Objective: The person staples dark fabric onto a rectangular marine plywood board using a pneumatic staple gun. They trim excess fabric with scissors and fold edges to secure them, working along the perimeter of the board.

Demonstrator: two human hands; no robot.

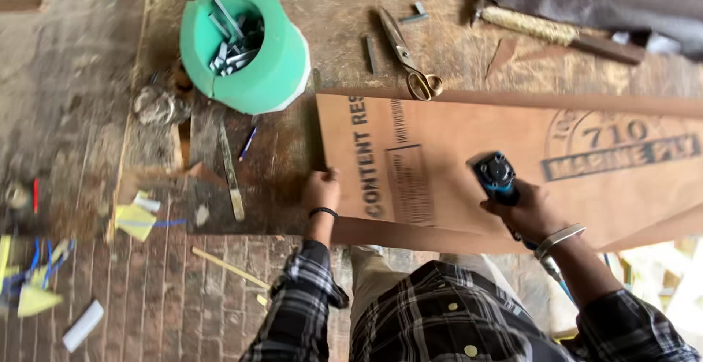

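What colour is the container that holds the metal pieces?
The container is green, best seen in the head view.

Only 1 view, from a head-worn camera, aimed steeply down and slightly forward over the wearer's own chest and forearms. Close range: both hands, the left hand (321, 190) and the right hand (529, 212), sit in the lower middle of the frame. Covers the near edge of the bench (322, 10), a plywood sheet (454, 164) across it, and brick floor (161, 296) below left.
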